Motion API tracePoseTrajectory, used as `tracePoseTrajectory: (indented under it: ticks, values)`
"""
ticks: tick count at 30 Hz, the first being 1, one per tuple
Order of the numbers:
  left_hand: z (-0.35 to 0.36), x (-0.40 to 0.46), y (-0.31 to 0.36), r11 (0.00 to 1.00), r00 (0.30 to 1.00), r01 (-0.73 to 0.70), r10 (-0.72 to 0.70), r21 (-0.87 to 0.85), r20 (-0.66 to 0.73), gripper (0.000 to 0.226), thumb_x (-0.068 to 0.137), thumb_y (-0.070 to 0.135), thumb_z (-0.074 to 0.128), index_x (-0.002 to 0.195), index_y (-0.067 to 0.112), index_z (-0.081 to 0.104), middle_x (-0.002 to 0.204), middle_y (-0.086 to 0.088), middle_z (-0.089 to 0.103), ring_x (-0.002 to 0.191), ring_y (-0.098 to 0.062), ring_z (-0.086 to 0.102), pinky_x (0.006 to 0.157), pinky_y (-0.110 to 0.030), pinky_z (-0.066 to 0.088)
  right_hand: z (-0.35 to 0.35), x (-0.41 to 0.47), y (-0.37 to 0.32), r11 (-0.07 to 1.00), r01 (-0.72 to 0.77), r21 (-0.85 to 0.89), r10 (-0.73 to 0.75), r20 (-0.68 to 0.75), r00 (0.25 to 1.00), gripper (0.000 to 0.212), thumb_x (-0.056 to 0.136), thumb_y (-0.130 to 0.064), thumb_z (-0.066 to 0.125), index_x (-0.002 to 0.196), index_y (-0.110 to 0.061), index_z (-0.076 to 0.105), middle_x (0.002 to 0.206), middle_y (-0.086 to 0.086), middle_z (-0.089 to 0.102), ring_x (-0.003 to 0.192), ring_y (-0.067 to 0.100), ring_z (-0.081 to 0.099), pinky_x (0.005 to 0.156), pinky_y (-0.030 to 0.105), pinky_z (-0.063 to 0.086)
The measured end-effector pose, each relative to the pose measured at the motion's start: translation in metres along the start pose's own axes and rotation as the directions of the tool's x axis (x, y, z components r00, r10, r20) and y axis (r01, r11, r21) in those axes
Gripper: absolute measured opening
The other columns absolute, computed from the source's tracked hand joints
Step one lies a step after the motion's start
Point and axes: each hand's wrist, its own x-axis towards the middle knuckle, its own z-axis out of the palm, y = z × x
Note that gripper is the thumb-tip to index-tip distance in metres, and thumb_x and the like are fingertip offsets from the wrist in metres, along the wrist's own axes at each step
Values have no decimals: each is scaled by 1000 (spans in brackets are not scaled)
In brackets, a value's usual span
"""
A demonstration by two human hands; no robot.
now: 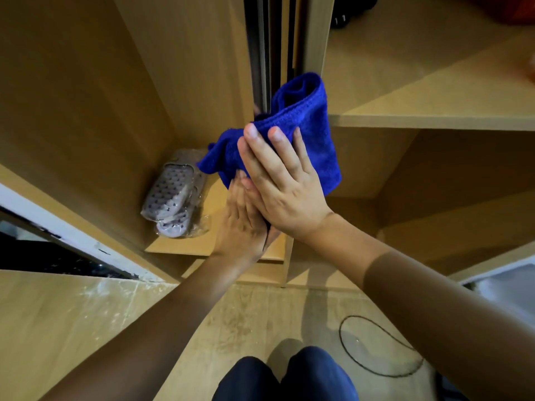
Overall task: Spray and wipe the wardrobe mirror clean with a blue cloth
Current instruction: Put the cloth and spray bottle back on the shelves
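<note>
Both hands are up in front of me at the middle of the view, working the blue cloth (pixel 307 131). My right hand (pixel 285 183) lies flat over the cloth's near side, fingers straight and spread a little, the fingertips (pixel 251 131) pressing on its folded upper edge. My left hand (pixel 246 221) sits just below and partly under the right one, palm turned toward the cloth, its fingers reaching up behind the lower fold; most of them are hidden by the right hand, so I cannot tell whether they curl round the fabric or only press against it.

I see the cloth bunched and folded over on itself, one loose corner hanging out to the left. It is held against the front edge of the wooden upright (pixel 314 33) that divides the open wardrobe (pixel 86 96), right beside the dark sliding-door track (pixel 262 47) that runs up the far side. Whether any mirror surface sits under the cloth I cannot tell from here.

On the low shelf (pixel 179 247) in the left compartment lies a pair of pale grey perforated slippers (pixel 170 198) in a clear plastic bag, well apart from my hands. To the right a wide shelf (pixel 434 121) crosses the other compartment. Near me, my knees (pixel 286 374) in dark trousers show at the bottom edge over the light wooden floor (pixel 237 319), and a thin black cable (pixel 376 345) loops on the floor to the right.
</note>
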Motion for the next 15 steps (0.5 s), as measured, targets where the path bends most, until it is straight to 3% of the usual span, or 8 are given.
tracePoseTrajectory:
  ticks: [3,5,7,10,12,15]
  values:
    - [4,-10,3,999,1000,18,-19,30,22,83,102,50,29,147,-3,-17,145,-32,14,145,-37,4,122,-44,6,8,-13,-2,1000,7,3,-6,-25,1000,72,101,-21,39,154,-12,-10,156,-2,3,149,14,-16,122,44,6]
    - [-5,-10,5,1000,1000,13,-13,-17,-13,80,102,45,36,149,1,-12,143,-28,19,148,-29,1,121,-47,11,8,-15,-2,1000,-14,-1,14,-30,999,72,102,-22,42,155,-11,-6,153,1,8,150,14,-13,122,43,8]
    - [-22,-8,4,992,997,22,-30,-122,-67,63,101,37,42,145,5,10,140,-21,26,145,-29,16,118,-50,20,3,-13,-1,999,-7,-34,7,-3,1000,75,101,-23,46,155,-10,-4,153,3,8,150,16,-12,123,43,9]
    - [-53,8,0,933,961,206,-250,-296,-118,37,98,30,47,127,9,34,130,-10,30,119,-42,46,100,-53,44,-9,-12,3,994,76,-81,-70,80,994,77,101,-26,48,155,-7,-4,155,4,6,151,18,-9,122,42,10]
    - [-74,27,-1,875,920,301,-371,-378,-125,47,90,26,60,126,10,35,129,-8,28,116,-43,46,93,-52,47,-17,-10,5,993,92,-73,-82,131,988,76,102,-28,46,154,-6,-5,155,4,4,150,19,-2,121,42,12]
    - [-97,48,-3,832,907,390,-422,-395,9,84,74,17,78,140,8,26,143,-10,21,136,-37,30,108,-49,39,-26,-10,6,991,99,-92,-79,202,976,78,102,-29,48,154,-6,-5,157,4,2,151,19,-10,122,42,10]
